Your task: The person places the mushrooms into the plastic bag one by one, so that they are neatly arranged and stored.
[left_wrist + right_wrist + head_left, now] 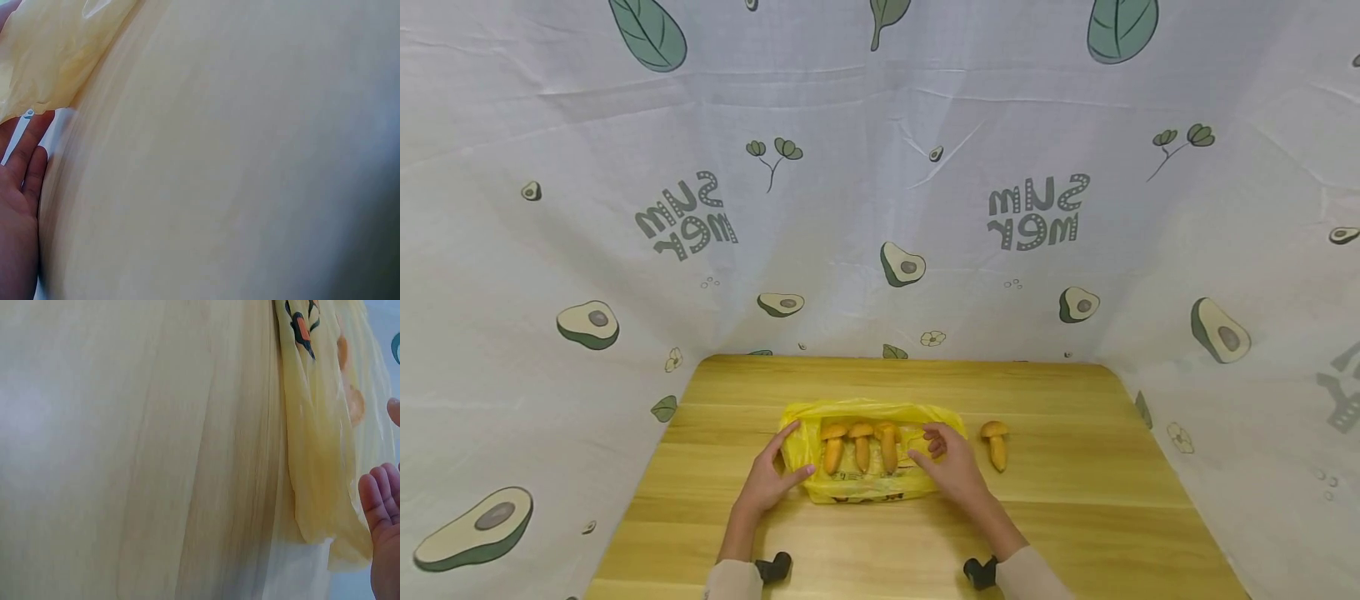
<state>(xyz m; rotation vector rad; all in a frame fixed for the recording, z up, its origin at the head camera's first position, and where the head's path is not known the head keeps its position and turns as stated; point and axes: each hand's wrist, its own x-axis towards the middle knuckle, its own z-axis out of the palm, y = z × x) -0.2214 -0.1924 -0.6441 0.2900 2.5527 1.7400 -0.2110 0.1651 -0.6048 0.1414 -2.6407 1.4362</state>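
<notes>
A yellow plastic bag (917,486) lies in the middle of the table, its long mouth spread upward. Inside it, three orange-yellow mushrooms stand out side by side: the left one (832,454), the middle one (861,450) and the right one (889,450). At the bag's left end my left hand (765,483) rests against the plastic, thumb and fingers spread. My right hand (957,467) is over the bag's right end, fingers loosely bent, with nothing held. Another mushroom (996,448) lies on the table just right of this hand. The right wrist view shows the bag (319,462) beside that hand's fingers.
The wooden table (1075,517) has rounded far corners. A white cloth (835,208) printed with avocados and leaves hangs behind it and along both sides. Black mounts sit at the left wrist (775,567) and the right wrist (980,573).
</notes>
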